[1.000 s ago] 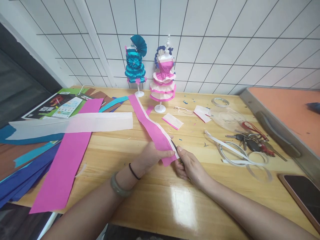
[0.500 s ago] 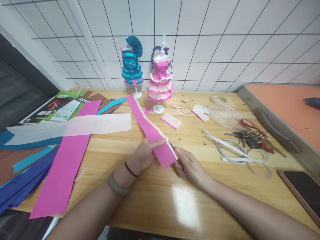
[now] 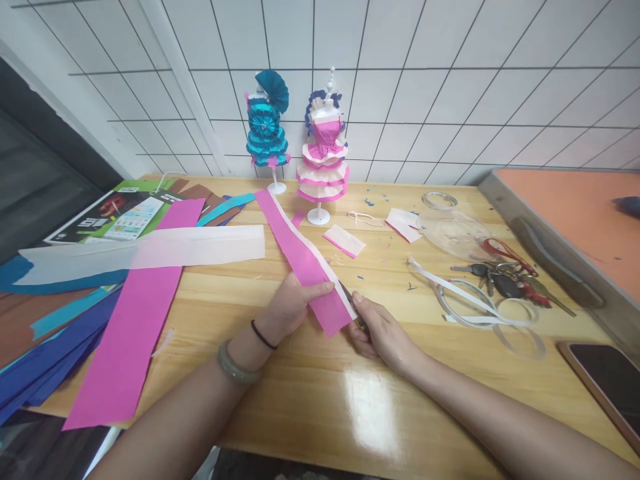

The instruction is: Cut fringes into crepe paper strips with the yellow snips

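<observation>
My left hand (image 3: 293, 300) pinches a pink crepe paper strip (image 3: 305, 257) that has a white band along its right edge. Its thumb lies on top of the strip, close to the near end. Gripped in my right hand (image 3: 377, 327) is a pair of scissors (image 3: 346, 293), mostly hidden by the fingers. Their dark blade lies along the white edge of the strip, near its lower right corner. The far end of the strip reaches toward two small dress forms, one in a teal paper dress (image 3: 267, 130), the other in a pink and white one (image 3: 324, 157).
On the left lie a wide pink strip (image 3: 135, 333), a white strip (image 3: 215, 243), blue strips (image 3: 55, 360) and a printed sheet (image 3: 115, 213). Small pink-edged pieces (image 3: 345, 241), tape rings (image 3: 467, 303), keys (image 3: 507, 283), a phone (image 3: 607, 380) and an orange-topped tray (image 3: 565, 200) are toward the right.
More of the scissors' dark blade shows beside the white edge, and my right hand has shifted slightly. My left hand keeps its pinch on the strip. The whole view has shifted a little.
</observation>
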